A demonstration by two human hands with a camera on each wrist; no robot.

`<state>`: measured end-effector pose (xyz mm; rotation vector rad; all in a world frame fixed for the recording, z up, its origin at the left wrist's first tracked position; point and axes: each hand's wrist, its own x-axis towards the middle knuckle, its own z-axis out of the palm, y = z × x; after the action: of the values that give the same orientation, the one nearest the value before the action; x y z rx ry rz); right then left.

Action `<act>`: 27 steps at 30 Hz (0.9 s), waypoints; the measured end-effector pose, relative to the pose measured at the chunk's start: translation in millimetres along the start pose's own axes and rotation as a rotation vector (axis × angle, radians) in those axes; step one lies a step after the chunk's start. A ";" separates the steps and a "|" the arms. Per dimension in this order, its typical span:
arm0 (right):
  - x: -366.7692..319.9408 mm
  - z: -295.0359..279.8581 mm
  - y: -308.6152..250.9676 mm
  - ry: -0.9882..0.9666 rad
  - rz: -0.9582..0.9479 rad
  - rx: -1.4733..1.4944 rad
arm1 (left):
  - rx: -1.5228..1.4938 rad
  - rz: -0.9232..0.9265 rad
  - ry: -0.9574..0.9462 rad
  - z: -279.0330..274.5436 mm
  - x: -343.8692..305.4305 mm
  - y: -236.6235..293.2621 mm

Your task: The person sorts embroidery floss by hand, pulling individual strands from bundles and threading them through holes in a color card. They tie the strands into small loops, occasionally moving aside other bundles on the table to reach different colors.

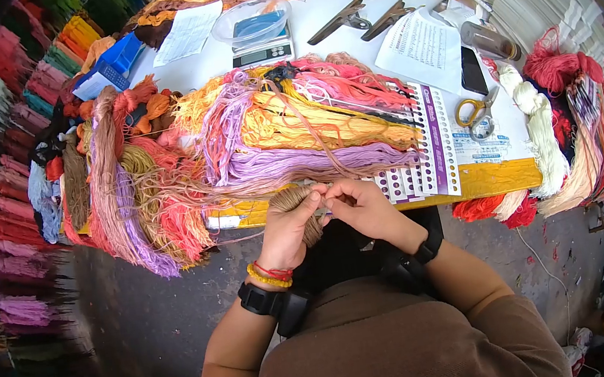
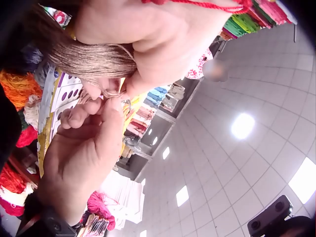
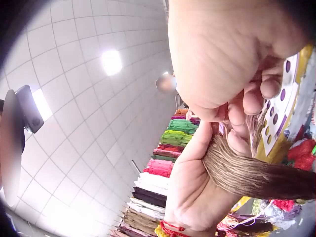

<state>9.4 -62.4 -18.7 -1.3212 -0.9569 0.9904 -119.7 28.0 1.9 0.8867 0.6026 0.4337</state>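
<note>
Brown thread [image 3: 242, 170] is hanging together as a hank that your left hand [image 1: 287, 229] is gripping at the near edge of the counter [image 1: 497, 178], while your right hand [image 1: 368, 207] is pinching at its strands [image 2: 112, 92], both hands meeting. It is probably handling as light, soft and limp, prone to snagging, so you're best holding the whole bundle round its middle and catching loose ends between thumb and forefinger.
</note>
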 end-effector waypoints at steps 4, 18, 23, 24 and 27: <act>-0.3 -1.3 5.1 0.003 -0.032 -0.041 | 0.001 0.022 0.026 3.3 -1.4 0.2; -2.4 -23.1 -17.1 -0.038 0.034 0.415 | -0.074 -0.030 -0.073 -8.5 -14.4 12.4; -29.4 -104.7 -47.8 0.091 -0.021 0.624 | -0.196 0.046 0.033 -71.9 -28.2 34.6; -39.4 -135.5 -48.8 0.232 -0.036 0.436 | -0.191 0.109 0.109 -90.9 -33.3 43.5; -104.5 -287.5 -58.1 0.932 -0.391 -0.528 | -0.402 0.206 0.211 -171.4 -53.5 74.6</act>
<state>252.5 -250.2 32.1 -1.6916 -0.6938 -0.2362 -279.1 139.3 -4.1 0.5218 0.5908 0.8118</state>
